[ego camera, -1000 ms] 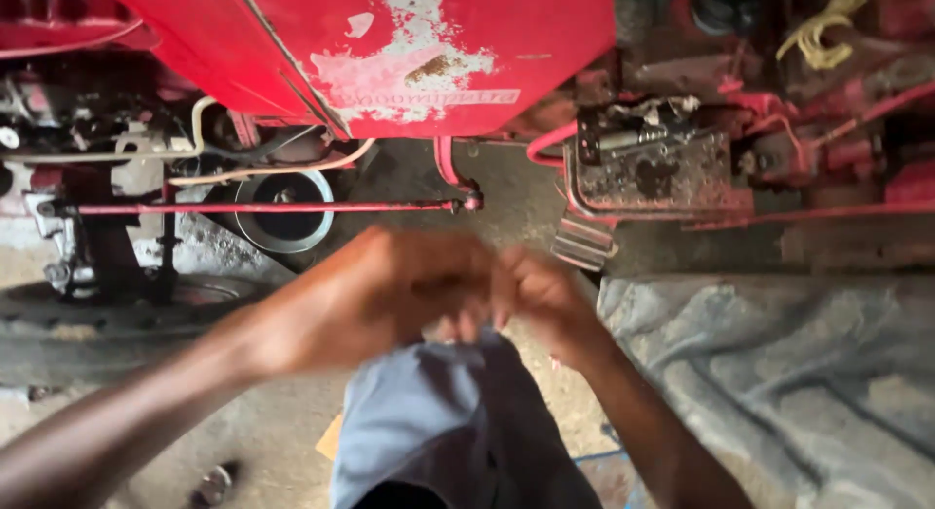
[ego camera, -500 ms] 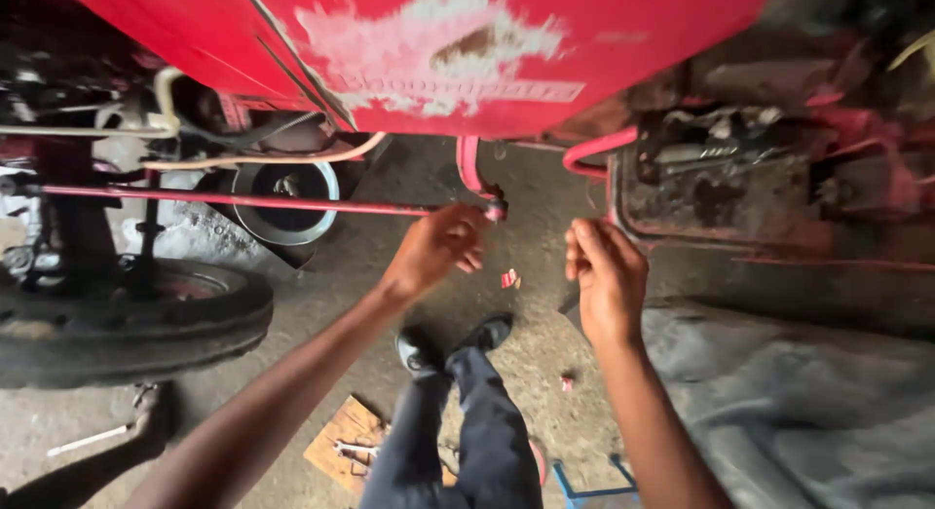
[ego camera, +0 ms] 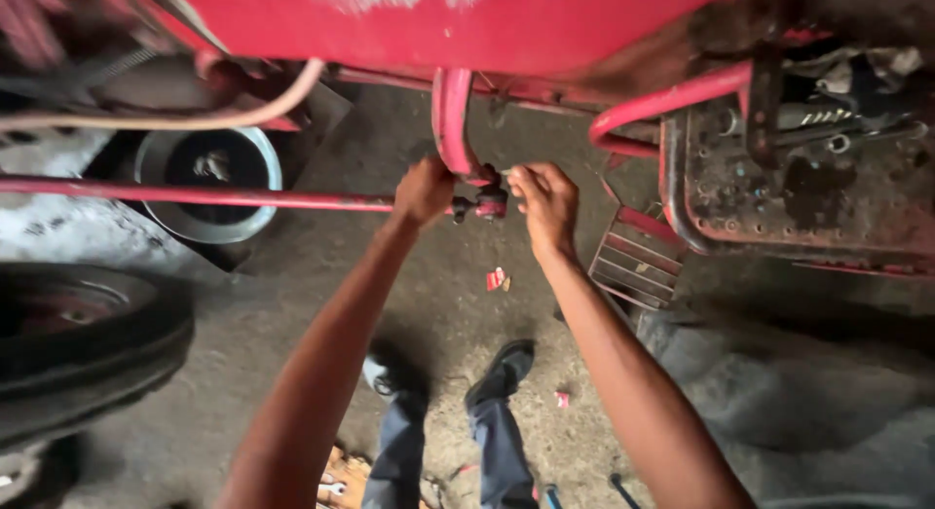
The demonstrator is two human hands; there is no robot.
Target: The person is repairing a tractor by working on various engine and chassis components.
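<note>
Change: half a second ago my hands hung apart below the rod; both are now raised to its joint.

Left hand point(ego camera: 424, 190): arm stretched forward, fingers closed round the rod point(ego camera: 195, 194) just left of the joint point(ego camera: 484, 206).

Right hand point(ego camera: 545, 202): arm stretched forward, fingertips pinched on the joint's right side.

Rod: thin, red, level, running left from the joint, which sits dark and grimy at the foot of a curved red arm point(ego camera: 453, 124).

Nearby: pan point(ego camera: 156, 192), tyre point(ego camera: 88, 348), footplate point(ego camera: 799, 192).
</note>
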